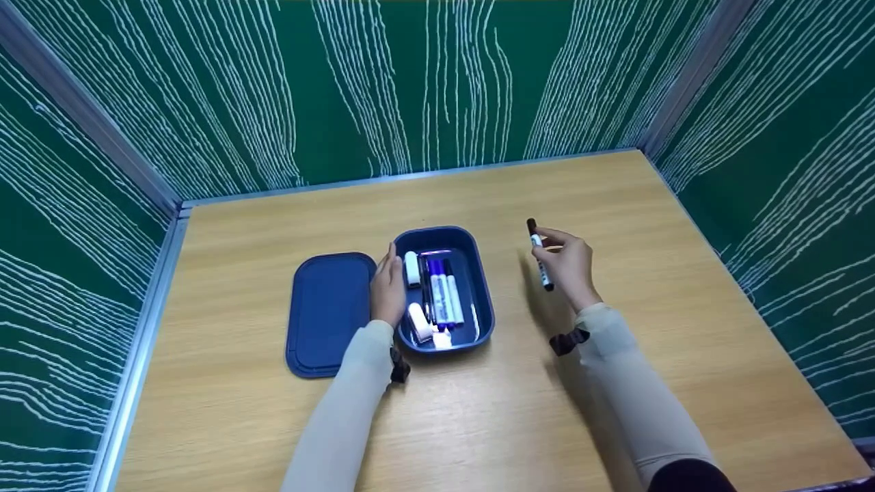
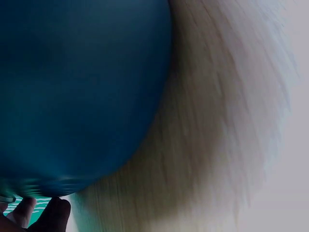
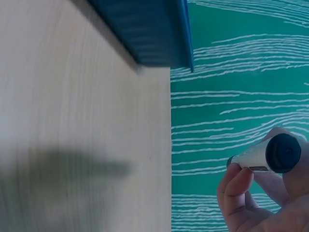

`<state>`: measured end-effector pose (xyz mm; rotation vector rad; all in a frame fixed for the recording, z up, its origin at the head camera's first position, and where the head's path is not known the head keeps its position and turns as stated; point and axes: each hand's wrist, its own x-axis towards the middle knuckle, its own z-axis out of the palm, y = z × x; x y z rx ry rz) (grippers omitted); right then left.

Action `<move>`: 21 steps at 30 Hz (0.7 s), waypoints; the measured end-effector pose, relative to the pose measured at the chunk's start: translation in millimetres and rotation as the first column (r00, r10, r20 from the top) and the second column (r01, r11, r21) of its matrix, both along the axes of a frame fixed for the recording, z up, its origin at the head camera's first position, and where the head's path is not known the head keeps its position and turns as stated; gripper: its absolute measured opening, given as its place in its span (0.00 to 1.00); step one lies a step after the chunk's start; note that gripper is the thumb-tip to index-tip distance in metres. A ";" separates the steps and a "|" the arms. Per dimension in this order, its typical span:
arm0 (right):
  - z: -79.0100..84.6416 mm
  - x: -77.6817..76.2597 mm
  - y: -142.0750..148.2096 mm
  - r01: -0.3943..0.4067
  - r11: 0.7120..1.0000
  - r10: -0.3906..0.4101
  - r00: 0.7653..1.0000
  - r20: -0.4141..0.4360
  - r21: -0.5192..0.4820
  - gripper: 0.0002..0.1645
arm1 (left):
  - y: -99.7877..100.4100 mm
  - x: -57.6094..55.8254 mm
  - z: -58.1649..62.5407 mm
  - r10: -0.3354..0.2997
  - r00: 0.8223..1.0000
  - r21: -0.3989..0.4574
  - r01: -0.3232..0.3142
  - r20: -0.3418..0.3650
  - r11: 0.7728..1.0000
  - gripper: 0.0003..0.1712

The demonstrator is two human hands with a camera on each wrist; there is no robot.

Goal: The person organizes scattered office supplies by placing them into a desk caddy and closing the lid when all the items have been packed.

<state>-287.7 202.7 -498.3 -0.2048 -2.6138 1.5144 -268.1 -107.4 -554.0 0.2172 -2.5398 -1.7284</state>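
Observation:
A dark blue open box point(image 1: 487, 301) stands on the table. My left hand point(image 1: 388, 287) rests along its left wall with the fingers extended; its fingertips point(image 2: 59, 209) show at the corner of the left wrist view. Between my right thumb and fingers I pinch a white marker with black ends point(image 1: 535, 240), held above the table to the right of the box. That right hand point(image 1: 569, 265) is apart from the box. Inside the box lie white-bodied markers point(image 1: 441, 301) with purple or dark caps, a thin dark pen point(image 1: 426, 290), and two small white blocky objects point(image 1: 411, 268).
The blue lid point(image 1: 330, 314) lies flat on the wooden table point(image 1: 478, 424), left of the box and partly behind my left hand. Green panels point(image 1: 403, 82) with white wavy lines enclose the table at the back and both sides.

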 end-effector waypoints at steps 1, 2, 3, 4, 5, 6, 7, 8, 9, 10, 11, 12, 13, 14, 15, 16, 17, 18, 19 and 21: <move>0.5 0.3 -2.4 -0.001 1.000 0.001 1.000 -0.004 -0.004 0.24 | -0.1 -0.2 -0.1 0.000 1.000 -0.001 0.000 -0.002 1.000 0.30; 0.8 0.2 -4.7 -0.001 1.000 0.001 1.000 -0.007 -0.003 0.24 | -0.2 -0.4 -0.1 0.000 1.000 -0.001 0.000 -0.002 1.000 0.30; 0.9 0.2 -6.9 -0.003 1.000 0.003 1.000 -0.009 -0.002 0.24 | -0.2 -0.3 0.0 -0.003 1.000 0.001 0.003 -0.003 1.000 0.30; 1.5 0.3 -9.2 -0.006 1.000 0.006 1.000 -0.006 -0.008 0.24 | -0.1 -0.4 0.3 -0.001 1.000 0.002 0.001 -0.002 1.000 0.30; 1.7 0.0 -11.5 -0.009 1.000 0.009 1.000 -0.003 -0.011 0.24 | 0.1 -0.2 0.4 0.001 1.000 0.003 -0.001 0.000 1.000 0.30; 1.8 -0.1 -13.7 -0.012 1.000 0.012 1.000 0.001 -0.012 0.24 | 0.1 0.0 0.6 0.002 1.000 0.002 -0.002 0.001 1.000 0.30; 1.8 -0.3 -15.8 -0.016 1.000 0.016 1.000 0.005 -0.017 0.24 | 0.3 0.0 0.8 0.004 1.000 0.000 -0.004 0.003 1.000 0.30; 1.9 -0.5 -18.0 -0.018 1.000 0.019 1.000 0.008 -0.019 0.24 | 0.5 0.1 0.9 0.006 1.000 -0.003 -0.005 0.006 1.000 0.30; 1.8 -0.5 -20.0 -0.021 1.000 0.022 1.000 0.009 -0.022 0.24 | 0.6 -0.1 0.9 0.007 1.000 -0.009 -0.007 0.004 1.000 0.30; 1.9 -0.5 -22.1 -0.024 0.999 0.024 1.000 0.011 -0.026 0.24 | 0.7 -0.1 0.9 0.010 1.000 -0.013 -0.010 0.004 1.000 0.30; 1.7 -0.8 -24.0 -0.026 0.999 0.026 1.000 0.011 -0.025 0.24 | 0.7 0.0 0.7 0.011 1.000 -0.014 -0.011 0.003 1.000 0.30; 1.7 -0.8 -25.9 -0.030 0.999 0.030 0.999 0.010 -0.025 0.24 | 0.6 -0.1 0.6 0.012 1.000 -0.015 -0.012 0.000 1.000 0.30; 1.6 -1.0 -27.8 -0.034 0.999 0.034 0.999 0.007 -0.022 0.24 | 0.6 -0.2 0.4 0.013 1.000 -0.015 -0.013 -0.004 1.000 0.29; 1.8 -1.0 -29.9 -0.036 0.999 0.036 0.999 0.002 -0.021 0.24 | 0.4 -0.2 0.3 0.013 1.000 -0.015 -0.013 -0.007 1.000 0.29; 1.8 -1.0 -31.9 -0.038 0.999 0.038 0.999 -0.002 -0.023 0.24 | 0.4 -0.2 0.3 0.013 1.000 -0.014 -0.013 -0.008 1.000 0.29; 2.0 -0.9 -34.0 -0.041 0.999 0.040 0.999 -0.005 -0.025 0.24 | 0.3 0.1 0.3 0.014 1.000 -0.010 -0.014 -0.005 1.000 0.29; 2.0 -0.9 -36.1 -0.043 0.999 0.043 0.999 -0.009 -0.024 0.24 | 0.3 0.2 0.4 0.014 1.000 -0.008 -0.014 -0.005 1.000 0.29; 1.8 -0.8 -38.2 -0.046 0.999 0.046 0.999 -0.012 -0.025 0.24 | 0.2 0.3 0.6 0.014 1.000 -0.006 -0.014 -0.005 1.000 0.29; 1.4 -0.6 -40.4 -0.046 0.998 0.046 0.999 -0.014 -0.030 0.24 | 0.3 0.4 0.7 0.015 1.000 -0.006 -0.015 -0.002 1.000 0.29; 0.5 -0.2 -44.8 -0.054 0.998 0.054 0.998 -0.018 -0.027 0.24 | 0.3 0.5 1.1 0.014 1.000 -0.005 -0.014 0.003 1.000 0.29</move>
